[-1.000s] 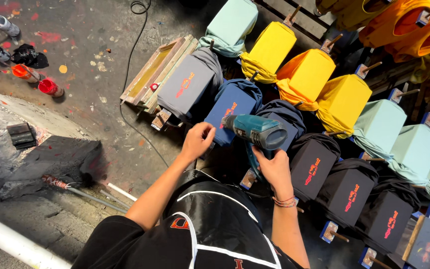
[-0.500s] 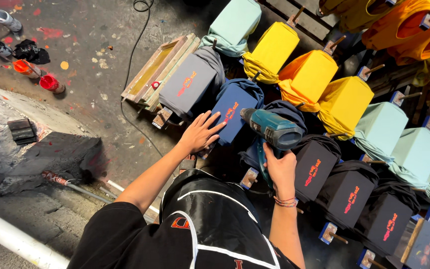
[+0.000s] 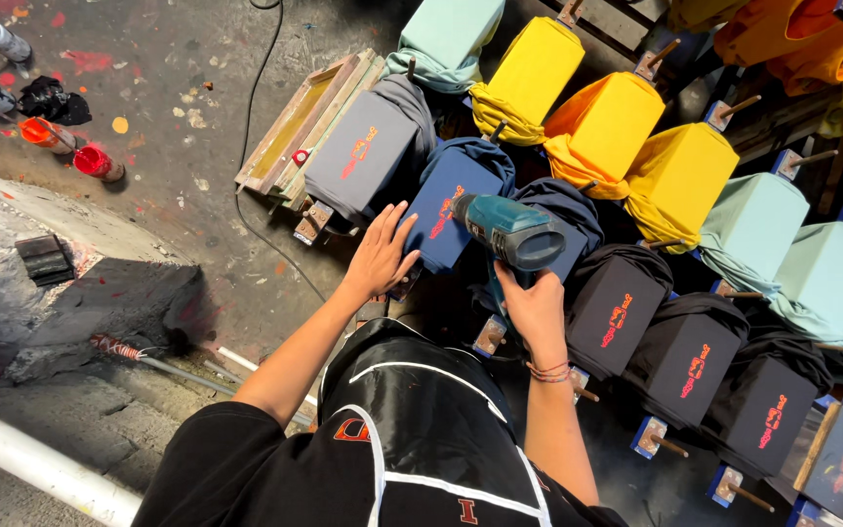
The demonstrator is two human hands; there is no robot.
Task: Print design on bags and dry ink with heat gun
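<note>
Right hand [image 3: 536, 310] is wrapped tight around the grip of the teal heat gun [image 3: 507, 232], held over the navy shirt [image 3: 458, 205]. The gun's body runs left to right, nozzle pointing left toward the print. Left hand [image 3: 382, 256] lies open, fingers spread, flat on that shirt's lower edge. A grey shirt [image 3: 368, 161] sits just left, black shirts [image 3: 617, 307] to the right.

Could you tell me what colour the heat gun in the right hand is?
Teal heat gun, head view.
</note>
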